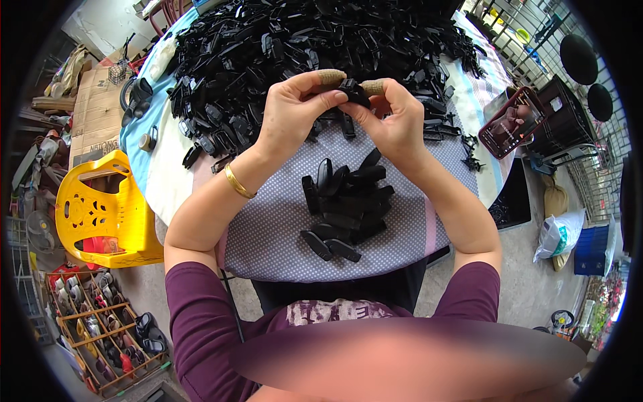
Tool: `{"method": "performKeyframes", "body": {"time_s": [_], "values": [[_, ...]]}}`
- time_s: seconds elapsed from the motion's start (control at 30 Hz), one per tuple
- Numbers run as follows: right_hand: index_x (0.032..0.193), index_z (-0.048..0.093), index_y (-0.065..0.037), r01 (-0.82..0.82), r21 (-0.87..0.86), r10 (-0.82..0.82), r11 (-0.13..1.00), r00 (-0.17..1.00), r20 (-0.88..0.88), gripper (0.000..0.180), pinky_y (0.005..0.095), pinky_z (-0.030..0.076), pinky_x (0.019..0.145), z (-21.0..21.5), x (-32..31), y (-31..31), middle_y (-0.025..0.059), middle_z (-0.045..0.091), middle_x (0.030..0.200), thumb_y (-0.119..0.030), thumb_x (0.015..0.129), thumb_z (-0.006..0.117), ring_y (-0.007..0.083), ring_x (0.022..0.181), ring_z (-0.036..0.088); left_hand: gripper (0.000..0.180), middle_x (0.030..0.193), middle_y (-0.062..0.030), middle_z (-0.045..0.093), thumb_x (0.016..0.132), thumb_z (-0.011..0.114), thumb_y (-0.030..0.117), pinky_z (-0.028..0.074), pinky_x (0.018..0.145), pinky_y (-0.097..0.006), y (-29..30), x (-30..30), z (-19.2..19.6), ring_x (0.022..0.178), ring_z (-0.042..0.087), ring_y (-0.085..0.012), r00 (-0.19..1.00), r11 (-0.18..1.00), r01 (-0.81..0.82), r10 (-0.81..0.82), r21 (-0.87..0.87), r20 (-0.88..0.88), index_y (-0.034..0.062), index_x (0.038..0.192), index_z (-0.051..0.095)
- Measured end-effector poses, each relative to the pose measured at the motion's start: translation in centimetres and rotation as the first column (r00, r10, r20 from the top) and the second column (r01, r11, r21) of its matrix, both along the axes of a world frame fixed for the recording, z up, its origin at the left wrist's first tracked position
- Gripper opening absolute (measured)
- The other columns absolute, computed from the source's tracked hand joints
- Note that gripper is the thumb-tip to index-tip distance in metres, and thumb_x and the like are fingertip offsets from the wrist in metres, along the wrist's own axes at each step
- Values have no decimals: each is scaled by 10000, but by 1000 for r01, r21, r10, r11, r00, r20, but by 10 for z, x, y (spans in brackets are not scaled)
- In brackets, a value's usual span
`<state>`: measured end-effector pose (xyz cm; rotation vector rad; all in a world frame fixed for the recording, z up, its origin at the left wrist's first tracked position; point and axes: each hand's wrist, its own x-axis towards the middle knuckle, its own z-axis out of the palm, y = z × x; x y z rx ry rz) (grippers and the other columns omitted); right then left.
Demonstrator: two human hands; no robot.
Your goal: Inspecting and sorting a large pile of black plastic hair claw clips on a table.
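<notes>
Between both hands, above the middle of the table, is a small black plastic piece [354, 93]. My left hand [295, 110] pinches its left end with thumb and forefinger. On its right end, my right hand [395, 117] closes the same way. Tan finger covers sit on both forefingers. Just beyond my hands spreads a large heap of similar black pieces [268, 47]. Nearer to me, a small pile of black pieces [345, 208] lies on the dotted grey tablecloth [268, 234]. What exact kind the pieces are, I cannot tell.
A phone [514, 122] is propped at the table's right edge. A yellow plastic chair [127, 214] stands left of the table, with a wooden shoe rack [100, 328] below it. At the right are a white sack [560, 234] and a blue crate [593, 250].
</notes>
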<state>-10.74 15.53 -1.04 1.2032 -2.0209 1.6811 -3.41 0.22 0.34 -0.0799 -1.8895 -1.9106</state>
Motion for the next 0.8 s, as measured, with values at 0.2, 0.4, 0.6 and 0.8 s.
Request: {"method": "performKeyframes", "body": {"time_s": [0.2, 0.4, 0.6, 0.8], "values": [[889, 592, -12, 72, 116, -58, 991, 991, -122, 292, 221, 485, 542, 3, 1, 2, 43, 620, 764, -126, 697, 780, 96, 622, 581, 298, 929, -89, 667, 789, 672, 14, 512, 788, -223, 7, 1, -3, 842, 624, -116, 998, 991, 1, -10, 137, 66, -34, 1077, 617], [892, 572, -15, 122, 101, -69, 987, 904, -422, 295, 246, 496, 550, 5, 2, 0, 58, 613, 821, -156, 718, 766, 111, 656, 596, 306, 1051, -121, 642, 845, 597, 17, 480, 876, -275, 8, 2, 0, 956, 609, -161, 993, 978, 105, -114, 179, 40, -23, 1147, 579], [981, 568, 19, -486, 172, 355, 857, 799, 485, 264, 227, 497, 628, 7, -9, 6, 33, 628, 814, -163, 822, 674, 81, 720, 589, 256, 1010, -125, 657, 832, 575, -29, 485, 880, -284, -6, 1, 11, 934, 623, -174, 979, 979, 203, -203, -13, 12, -8, 1081, 628], [929, 615, 30, -357, 198, 289, 913, 908, 304, 161, 203, 483, 579, 4, 5, 4, 30, 621, 731, -102, 842, 639, 67, 639, 576, 240, 970, -119, 668, 821, 580, -38, 491, 868, -281, -10, 4, 15, 903, 633, -169, 976, 970, 219, -218, -104, 13, -4, 1050, 645]]}}
